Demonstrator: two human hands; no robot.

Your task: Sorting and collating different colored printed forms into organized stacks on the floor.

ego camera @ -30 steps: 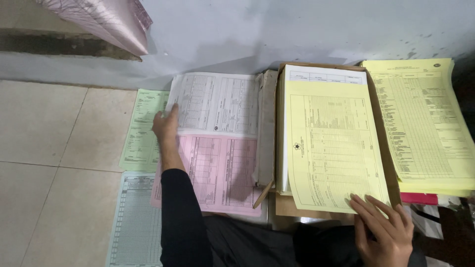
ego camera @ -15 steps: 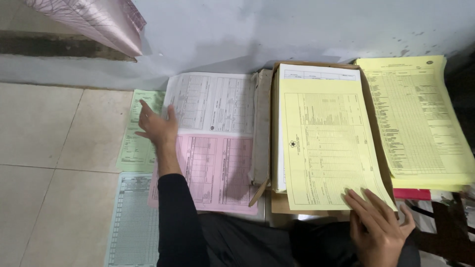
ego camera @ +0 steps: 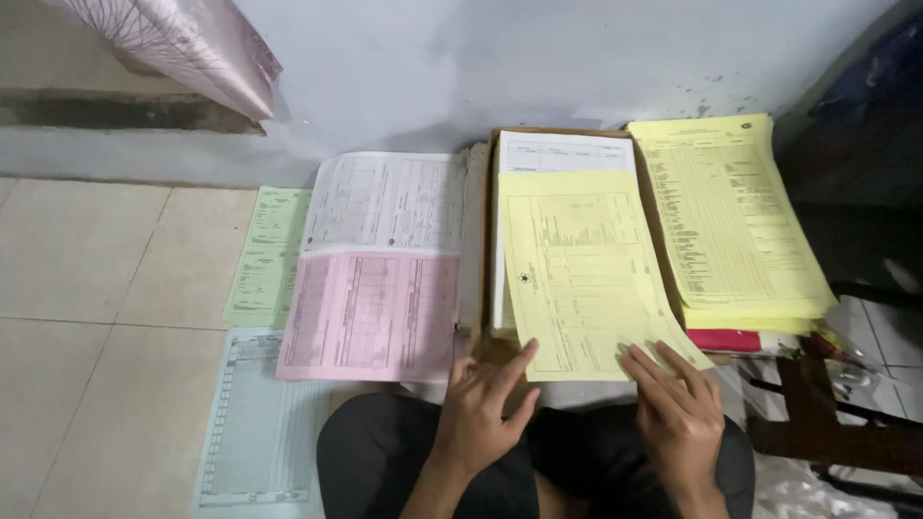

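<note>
A pale tiled floor (ego camera: 87, 288) runs up to a grey-white wall (ego camera: 538, 67), and a person sits on it with dark-clad knees at the bottom edge. A pinkish patterned cloth (ego camera: 183, 48) hangs in at the top left.

Paper forms lie in separate lots along the wall. On the right sits one thick yellow stack (ego camera: 731, 221), with a red sheet (ego camera: 726, 339) showing under its near edge. In the middle a brown box (ego camera: 486, 240) holds a white stack (ego camera: 562, 152). Left of it lie one white form (ego camera: 385, 202), one pink form (ego camera: 370, 317), one green form (ego camera: 269, 255) and one blue form (ego camera: 260, 423), all flat on the tiles.

A single yellow sheet (ego camera: 586, 274) lies on top of the white stack in the box. Its long axis runs from the person towards the wall, tilted slightly, with the near end swung right.

The left hand (ego camera: 486, 413) is loosely open, its fingertips touching the near edge of the yellow sheet. The right hand (ego camera: 678, 404) is also open, fingers spread flat on the sheet's near right corner. Neither hand pinches anything.
</note>
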